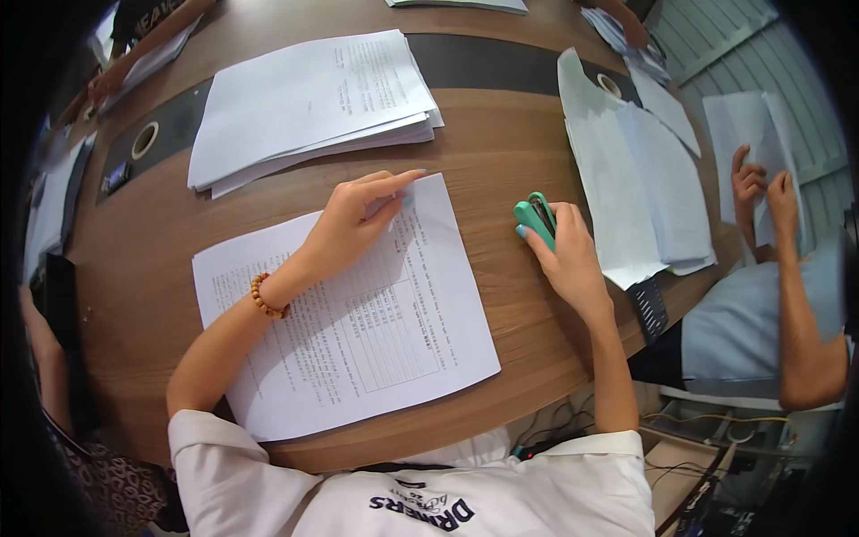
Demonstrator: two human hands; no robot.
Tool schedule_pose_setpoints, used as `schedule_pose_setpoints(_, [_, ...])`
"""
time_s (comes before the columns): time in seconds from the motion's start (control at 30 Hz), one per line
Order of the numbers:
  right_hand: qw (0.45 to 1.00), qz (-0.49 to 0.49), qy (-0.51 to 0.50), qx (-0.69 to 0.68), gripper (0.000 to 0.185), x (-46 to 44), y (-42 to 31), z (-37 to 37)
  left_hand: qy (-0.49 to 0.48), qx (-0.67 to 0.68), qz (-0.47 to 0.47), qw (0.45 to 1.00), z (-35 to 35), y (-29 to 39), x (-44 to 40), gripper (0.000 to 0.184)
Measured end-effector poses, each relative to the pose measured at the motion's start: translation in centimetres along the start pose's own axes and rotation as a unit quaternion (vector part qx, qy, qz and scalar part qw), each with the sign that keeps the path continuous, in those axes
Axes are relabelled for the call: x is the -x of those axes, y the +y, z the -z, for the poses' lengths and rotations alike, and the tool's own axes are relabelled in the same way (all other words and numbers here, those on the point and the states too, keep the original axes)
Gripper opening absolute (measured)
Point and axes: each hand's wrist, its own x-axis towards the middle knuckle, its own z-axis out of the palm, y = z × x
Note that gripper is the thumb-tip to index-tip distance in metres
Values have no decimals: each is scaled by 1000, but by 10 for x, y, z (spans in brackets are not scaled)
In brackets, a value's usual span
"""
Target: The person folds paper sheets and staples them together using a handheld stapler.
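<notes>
A printed stack of paper [376, 331] lies in front of me on the wooden table, its text running sideways. My left hand [362, 215] rests at the top edge of this stack, index finger stretched toward the corner and thumb close below it; whether a sheet is pinched between them I cannot make out. To the right of the paper, my right hand [568, 255] is wrapped round a green stapler [535, 215], which points away from me just above or on the table. The stapler is apart from the paper.
A thicker pile of printed sheets [313, 107] lies beyond my paper. More paper stacks [631, 179] sit at the right, near a co-worker's hands [765, 188] holding sheets. A tape roll [145, 140] stands at the left. Other people's arms reach in at the table's edges.
</notes>
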Motion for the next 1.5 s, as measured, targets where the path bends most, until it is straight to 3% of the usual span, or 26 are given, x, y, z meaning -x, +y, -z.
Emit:
schedule_pose_setpoints(0.03, [1000,10,-6,11,41,-6,-2,8,8,13,-33,999,-1,-2,0,37])
schedule_pose_setpoints(0.07, [981,-44,-58,-181,38,-13,-6,17,21,21,-34,999,0,-3,1,37])
schedule_pose_setpoints(0.1, [919,-100,-110,-366,36,-19,-9,23,9,13,-38,999,2,-3,1,36])
schedule_pose_setpoints(0.13, [917,-55,-124,-375,37,-26,-11,27,-5,4,-41,999,3,-3,1,35])
schedule_pose_setpoints(0.17, [919,-52,-129,-368,37,-34,-16,30,3,10,-41,999,2,-4,1,35])
schedule_pose_setpoints(0.23, [966,105,-164,-167,39,-51,-38,38,14,-2,-64,998,0,-7,1,33])
schedule_pose_setpoints(0.33, [958,171,-210,-91,38,-73,-50,32,23,-25,-70,997,-3,-9,2,31])
schedule_pose_setpoints(0.57, [948,216,-232,-35,39,-100,-69,33,46,-41,-84,995,-6,-10,2,30])
schedule_pose_setpoints(0.63, [935,207,-286,17,35,-103,-72,33,47,-58,-84,994,-7,-10,2,29])
schedule_pose_setpoints(0.97, [936,223,-273,10,35,-106,-75,27,51,-72,-93,992,-8,-10,3,33])
schedule_pose_setpoints(1.03, [940,261,-218,5,34,-106,-69,20,61,-50,-76,994,-8,-7,4,27])
schedule_pose_setpoints(1.27, [933,276,-229,11,37,-105,-60,19,47,-103,-109,988,-5,-5,4,28])
schedule_pose_setpoints(1.37, [929,275,-244,33,30,-106,-60,21,39,-108,-77,990,-4,-2,4,29])
schedule_pose_setpoints(1.47, [938,278,-207,-28,36,-104,-55,28,53,-21,-77,995,14,3,-3,31])
schedule_pose_setpoints(1.5, [949,216,-213,-88,34,-100,-56,41,-9,-27,23,999,29,11,-4,38])
